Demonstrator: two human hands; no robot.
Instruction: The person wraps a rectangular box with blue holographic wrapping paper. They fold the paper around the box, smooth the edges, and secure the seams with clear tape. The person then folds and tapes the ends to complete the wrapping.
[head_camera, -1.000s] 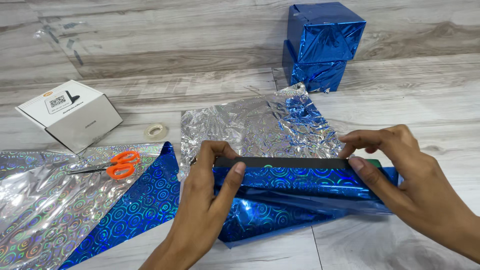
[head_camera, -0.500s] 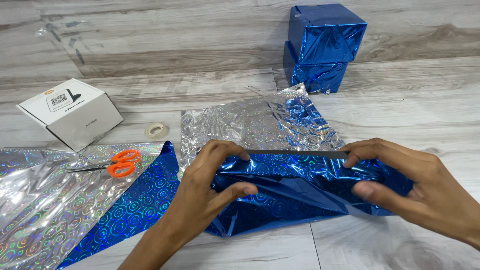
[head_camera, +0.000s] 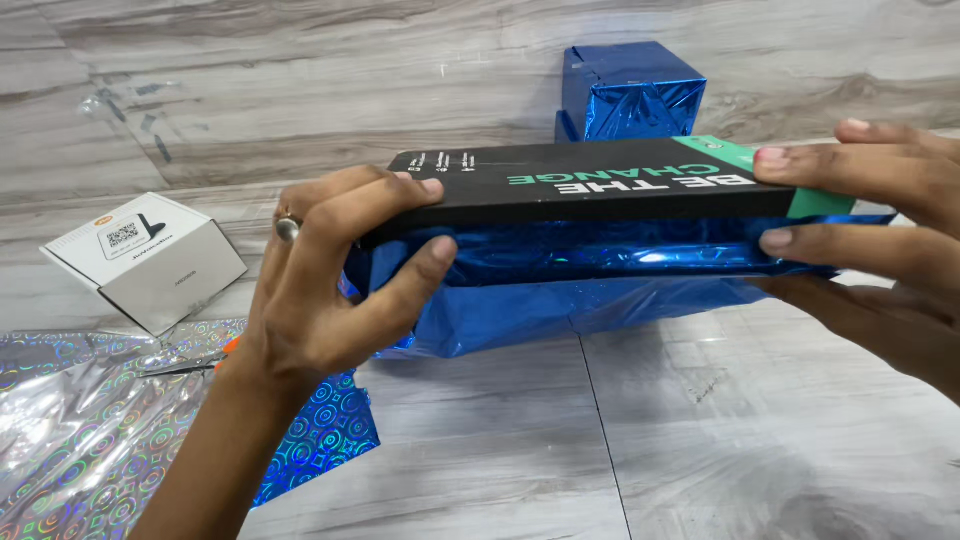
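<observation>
1. Your left grip (head_camera: 330, 285) was clamped on the near end of a flat black box (head_camera: 590, 190), fingers curled over its top face and the thumb pressed against the blue foil wrap (head_camera: 600, 260) along its side; a ring showed on one finger.
2. Your right grip (head_camera: 880, 235) held the far end, where the box turned green: one finger lay across the top edge, another pressed the foil against the side, and the rest cupped underneath.
3. The box was lifted off the grey wood-look tabletop (head_camera: 520, 440), tilted so its printed top faced the camera, with the blue foil drawn up along its long side and hanging loose below.
4. Behind the box, two foil-wrapped blue cubes (head_camera: 625, 92) stood stacked at the back of the tabletop.
5. A white carton (head_camera: 145, 260) sat to the left, well apart from your hands.
6. A sheet of holographic silver-and-blue foil (head_camera: 100, 430) lay spread at lower left, passing under your left forearm, with a bit of orange scissors (head_camera: 228, 347) peeking out beside the wrist.
</observation>
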